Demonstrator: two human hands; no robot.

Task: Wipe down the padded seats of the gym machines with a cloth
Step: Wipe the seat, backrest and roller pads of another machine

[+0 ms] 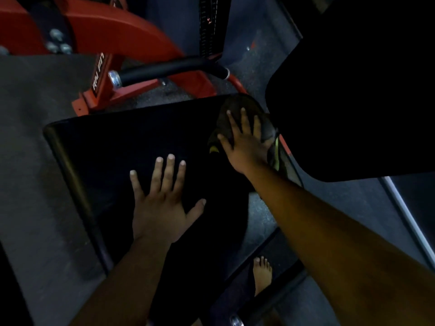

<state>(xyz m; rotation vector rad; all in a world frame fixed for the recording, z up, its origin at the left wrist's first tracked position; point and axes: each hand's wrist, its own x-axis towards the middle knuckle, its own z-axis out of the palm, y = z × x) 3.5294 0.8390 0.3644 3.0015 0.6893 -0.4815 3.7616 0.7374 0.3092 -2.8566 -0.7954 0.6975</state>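
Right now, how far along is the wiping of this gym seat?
Nothing shows as finished: the dark seat pad gives no wiped trace. In hand: the right hand presses a cloth flat at the pad's far right corner, while the left hand rests open on it. The backrest pad looks untouched.

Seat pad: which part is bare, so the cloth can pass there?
The seat pad is bare from its left edge to the flat left hand. The far right corner is crowded: the right hand presses the cloth beside the back pad.
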